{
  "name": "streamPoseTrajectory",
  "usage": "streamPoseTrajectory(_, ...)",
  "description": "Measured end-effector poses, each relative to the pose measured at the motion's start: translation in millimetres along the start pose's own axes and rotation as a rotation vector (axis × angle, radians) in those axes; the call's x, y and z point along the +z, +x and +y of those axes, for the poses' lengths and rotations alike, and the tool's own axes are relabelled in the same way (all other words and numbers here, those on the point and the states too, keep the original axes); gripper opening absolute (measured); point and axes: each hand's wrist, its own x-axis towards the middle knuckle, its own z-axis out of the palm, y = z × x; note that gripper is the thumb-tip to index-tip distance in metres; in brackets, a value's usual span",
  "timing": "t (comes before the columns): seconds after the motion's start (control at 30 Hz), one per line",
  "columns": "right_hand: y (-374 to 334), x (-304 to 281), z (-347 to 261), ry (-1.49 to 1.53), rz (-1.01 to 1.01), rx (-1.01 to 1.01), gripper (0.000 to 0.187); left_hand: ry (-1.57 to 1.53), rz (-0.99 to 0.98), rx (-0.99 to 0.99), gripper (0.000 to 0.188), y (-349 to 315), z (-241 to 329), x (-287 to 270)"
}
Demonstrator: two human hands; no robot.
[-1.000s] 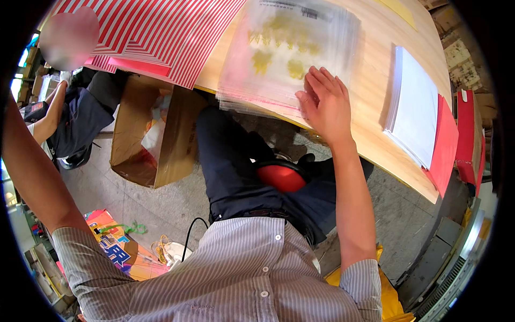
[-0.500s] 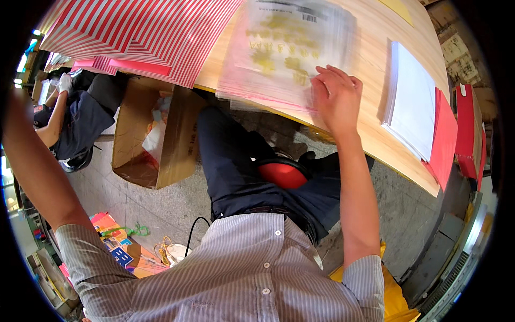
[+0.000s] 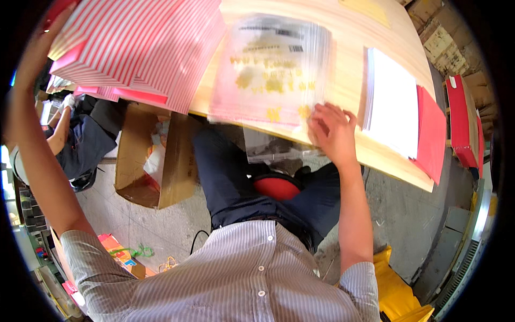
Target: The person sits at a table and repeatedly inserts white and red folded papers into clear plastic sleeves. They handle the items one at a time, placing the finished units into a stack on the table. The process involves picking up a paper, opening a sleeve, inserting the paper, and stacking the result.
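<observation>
A pile of clear plastic bags (image 3: 257,99) with yellow and dark print lies on the table in front of me. My right hand (image 3: 335,134) is at its near right corner, fingers curled and thumb bent in. One see-through bag (image 3: 268,147) runs from beside this hand and hangs over the table's front edge. To the left is a tall stack of red-and-white striped paper pieces (image 3: 145,48), perhaps folders. My left arm reaches up along the far left, and the left hand (image 3: 45,40) is by the stack's outer edge near something red. Its fingers are dark and blurred.
White sheets (image 3: 394,102) on red folders (image 3: 432,134) lie at the table's right. An open cardboard box (image 3: 179,161) stands on the floor below the striped stack. Another person (image 3: 80,134) sits at the left. A red box (image 3: 464,121) stands beyond the right edge.
My right hand has moved down toward the table's front edge, and a clear bag now hangs over it. My left hand has come into view beside the striped stack.
</observation>
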Motion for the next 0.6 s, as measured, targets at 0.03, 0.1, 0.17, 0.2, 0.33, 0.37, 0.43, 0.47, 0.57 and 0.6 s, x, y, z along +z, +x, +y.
streamPoseTrajectory(0.03, 4, 2, -3, 0.020, -0.017, -0.022, 0.019, -0.014, -0.020, 0.016, 0.039, -10, -3, 2)
streamPoseTrajectory(0.1, 3, 4, 0, 0.017, 0.001, -0.044, 0.023, -0.019, -0.042, 0.076, 0.037, -12, 21, 2)
streamPoseTrajectory(0.17, -11, -3, 9, -0.011, -0.014, 0.009, 0.023, 0.003, -0.011, 0.238, 0.034, 4, 31, 30)
streamPoseTrajectory(0.2, -16, -4, 12, -0.007, -0.003, 0.032, 0.023, 0.048, 0.027, 0.346, 0.033, 11, 38, 38)
streamPoseTrajectory(0.33, -10, -14, -1, 0.022, 0.030, -0.016, 0.024, 0.110, -0.008, 0.271, 0.027, 1, 67, 21)
streamPoseTrajectory(0.37, -9, -17, -3, 0.025, 0.046, -0.019, 0.023, 0.089, 0.013, 0.244, 0.026, 0, 67, 20)
streamPoseTrajectory(0.43, -11, -22, -2, 0.034, 0.087, -0.017, 0.022, 0.030, 0.118, 0.147, 0.028, 1, 66, 21)
streamPoseTrajectory(0.47, -11, -26, -1, 0.036, 0.109, -0.012, 0.022, -0.004, 0.170, 0.102, 0.029, 3, 64, 25)
streamPoseTrajectory(0.57, -12, -35, -4, 0.077, 0.182, -0.005, 0.023, 0.115, 0.474, 0.305, 0.037, 24, 32, 22)
streamPoseTrajectory(0.6, -13, -38, -4, 0.097, 0.208, -0.009, 0.023, 0.141, 0.525, 0.273, 0.038, 30, 29, 19)
